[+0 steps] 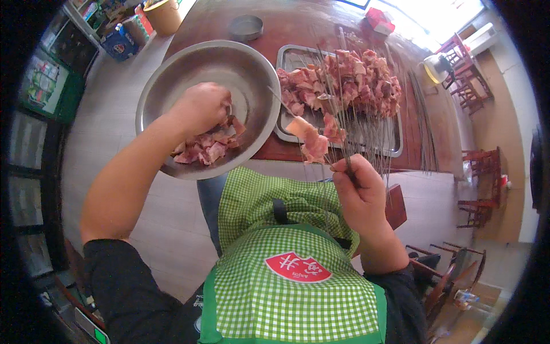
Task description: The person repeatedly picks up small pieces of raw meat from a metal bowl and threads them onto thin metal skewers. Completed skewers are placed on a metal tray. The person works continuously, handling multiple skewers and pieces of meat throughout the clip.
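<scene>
My left hand (202, 107) reaches into a wide steel bowl (189, 64), its bent fingertips at the raw meat pieces (208, 148) and partly hidden. My right hand (361, 189) grips a bunch of thin metal skewers (350, 163). One skewer in this bunch slants up toward the bowl's rim with meat chunks (313, 139) threaded on it. Behind my right hand, a steel tray (395, 148) carries a heap of loaded meat skewers (352, 81), their bare ends pointing toward me.
Bare skewers (421, 120) lie on the wooden table (206, 26) right of the tray. A round metal dish (245, 28) and a red package (380, 21) stand farther back. A kettle-like vessel (436, 69) is near the right edge. Wooden chairs (485, 185) stand to the right.
</scene>
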`<state>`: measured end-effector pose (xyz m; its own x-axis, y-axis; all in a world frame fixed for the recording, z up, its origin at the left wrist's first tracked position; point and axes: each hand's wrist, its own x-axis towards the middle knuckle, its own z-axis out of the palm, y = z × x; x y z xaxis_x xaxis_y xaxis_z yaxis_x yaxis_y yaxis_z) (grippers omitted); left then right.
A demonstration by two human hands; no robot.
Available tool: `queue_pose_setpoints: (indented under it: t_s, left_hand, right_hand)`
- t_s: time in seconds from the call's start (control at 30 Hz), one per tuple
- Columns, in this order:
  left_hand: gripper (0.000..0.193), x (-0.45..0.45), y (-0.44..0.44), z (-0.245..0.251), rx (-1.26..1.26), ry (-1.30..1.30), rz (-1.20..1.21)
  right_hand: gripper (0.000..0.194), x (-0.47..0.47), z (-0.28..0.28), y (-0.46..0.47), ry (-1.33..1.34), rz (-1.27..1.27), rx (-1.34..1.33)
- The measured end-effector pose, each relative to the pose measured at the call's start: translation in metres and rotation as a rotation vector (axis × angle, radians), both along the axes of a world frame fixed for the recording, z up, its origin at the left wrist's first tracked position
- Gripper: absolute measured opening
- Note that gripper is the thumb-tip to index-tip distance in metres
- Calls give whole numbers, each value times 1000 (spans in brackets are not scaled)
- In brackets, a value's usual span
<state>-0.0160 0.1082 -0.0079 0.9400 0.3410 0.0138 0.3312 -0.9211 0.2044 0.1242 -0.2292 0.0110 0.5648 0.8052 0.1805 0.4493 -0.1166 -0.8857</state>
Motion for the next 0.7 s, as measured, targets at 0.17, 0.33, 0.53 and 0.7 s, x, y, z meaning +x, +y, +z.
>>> queue_pose_setpoints:
  t_s: [0.17, 0.33, 0.53, 0.7]
  left_hand:
    - [24, -8, -9, 28, -1306, -475, 206]
    - [28, -18, -54, 22, -1819, -839, 32]
    - [26, -11, -77, 16, -1822, -997, -52]
    - [26, -5, -83, 18, -1706, -1013, -118]
  right_hand:
    - [12, 1, 2, 5, -63, 62, -4]
    - [9, -1, -1, 17, -71, 113, 46]
    - [8, 1, -2, 12, -111, 99, 84]
    - [7, 3, -2, 6, -123, 119, 77]
